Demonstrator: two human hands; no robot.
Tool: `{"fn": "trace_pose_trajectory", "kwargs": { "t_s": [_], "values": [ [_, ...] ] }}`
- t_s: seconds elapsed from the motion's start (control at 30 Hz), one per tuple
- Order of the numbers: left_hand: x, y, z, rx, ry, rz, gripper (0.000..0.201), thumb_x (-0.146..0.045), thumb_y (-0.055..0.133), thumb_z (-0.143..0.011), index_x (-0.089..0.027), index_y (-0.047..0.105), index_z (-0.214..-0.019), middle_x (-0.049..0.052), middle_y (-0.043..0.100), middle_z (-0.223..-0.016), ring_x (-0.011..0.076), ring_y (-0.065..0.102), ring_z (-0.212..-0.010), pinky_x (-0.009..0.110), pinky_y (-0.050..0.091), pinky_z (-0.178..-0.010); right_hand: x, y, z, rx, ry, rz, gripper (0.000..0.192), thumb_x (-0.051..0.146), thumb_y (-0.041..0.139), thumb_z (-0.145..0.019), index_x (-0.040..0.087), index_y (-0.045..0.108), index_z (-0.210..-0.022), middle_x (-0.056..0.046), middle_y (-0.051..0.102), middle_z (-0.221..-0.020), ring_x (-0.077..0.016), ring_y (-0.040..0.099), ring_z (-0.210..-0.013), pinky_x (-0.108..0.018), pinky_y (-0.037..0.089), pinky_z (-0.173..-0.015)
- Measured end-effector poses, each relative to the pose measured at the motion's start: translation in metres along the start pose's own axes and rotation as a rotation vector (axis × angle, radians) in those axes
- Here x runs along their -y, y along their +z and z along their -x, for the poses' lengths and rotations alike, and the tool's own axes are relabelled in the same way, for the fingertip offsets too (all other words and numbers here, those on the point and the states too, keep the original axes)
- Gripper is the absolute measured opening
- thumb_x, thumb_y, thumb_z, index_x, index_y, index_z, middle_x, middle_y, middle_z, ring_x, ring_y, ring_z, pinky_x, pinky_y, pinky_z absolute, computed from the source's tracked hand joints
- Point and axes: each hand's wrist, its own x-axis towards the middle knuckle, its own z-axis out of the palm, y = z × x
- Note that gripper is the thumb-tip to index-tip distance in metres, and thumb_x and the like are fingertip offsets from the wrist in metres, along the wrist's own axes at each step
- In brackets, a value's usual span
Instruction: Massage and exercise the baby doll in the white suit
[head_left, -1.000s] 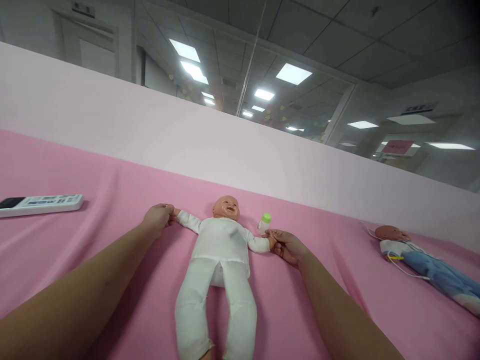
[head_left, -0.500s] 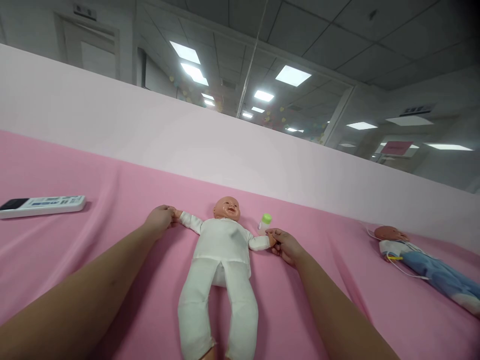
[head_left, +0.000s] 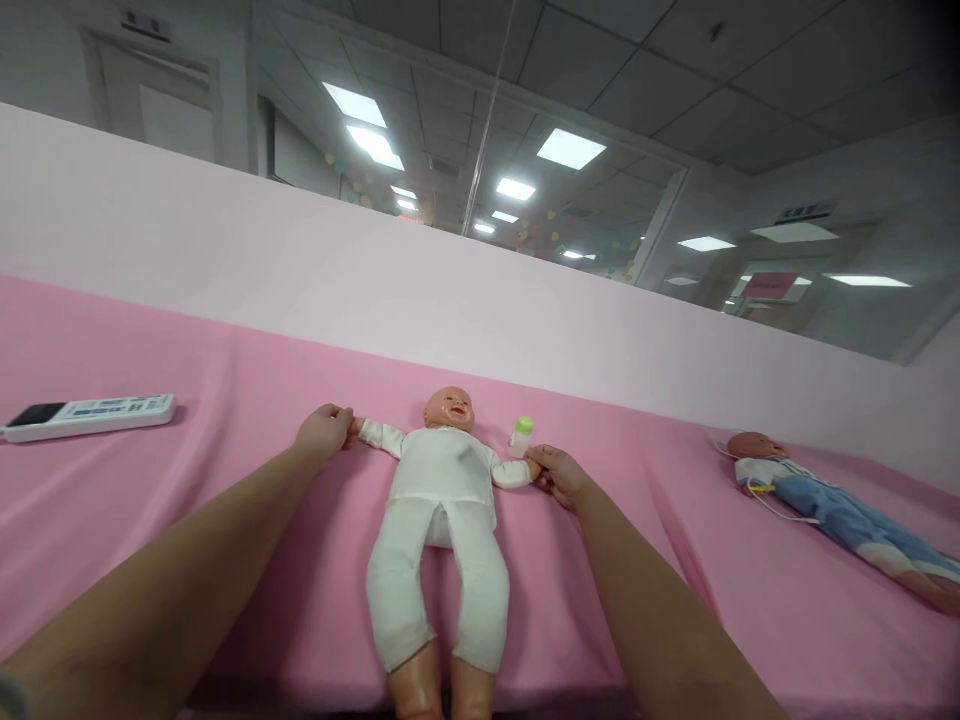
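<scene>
On pink sheet (head_left: 225,400), nearest camera: baby doll (head_left: 442,480) in white suit, flat on back, bare feet at near edge, arms spread wide. Left hand (head_left: 324,432) pinches doll's hand at one outstretched arm, fingers closed round it. Right hand (head_left: 556,474) grips doll's other hand, fingers curled shut. Just beyond right hand: small bottle (head_left: 520,436) with green cap, upright, beside doll's arm. Far left: white remote (head_left: 90,416) lying flat. Far right: second doll (head_left: 832,505) in blue trousers, on back, thin cord across chest. Behind: pale partition (head_left: 450,290).
</scene>
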Motion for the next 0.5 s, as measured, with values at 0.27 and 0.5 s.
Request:
{"fn": "trace_pose_trajectory", "kwargs": {
  "t_s": [0.27, 0.5],
  "values": [
    [0.0, -0.005, 0.008, 0.044, -0.011, 0.095, 0.022, -0.029, 0.062, -0.075, -0.016, 0.063, -0.092, 0.003, 0.062, -0.057, 0.0203, 0.062, -0.053, 0.03, 0.049, -0.054, -0.006, 0.007, -0.002, -0.15, -0.046, 0.086, 0.03, 0.047, 0.067, -0.079, 0.018, 0.06, -0.081, 0.003, 0.054, -0.059, -0.0078, 0.041, -0.043, -0.021, 0.03, -0.04],
    [-0.001, -0.01, 0.013, 0.071, 0.003, 0.179, 0.04, -0.02, 0.071, -0.065, -0.013, 0.064, -0.104, 0.006, 0.067, -0.068, 0.0205, 0.065, -0.059, 0.031, 0.052, -0.058, 0.006, 0.011, 0.012, -0.084, 0.027, 0.043, 0.02, 0.026, 0.064, -0.076, 0.017, 0.067, -0.094, 0.002, 0.055, -0.061, -0.0071, 0.041, -0.044, -0.02, 0.037, -0.042]
  ]
}}
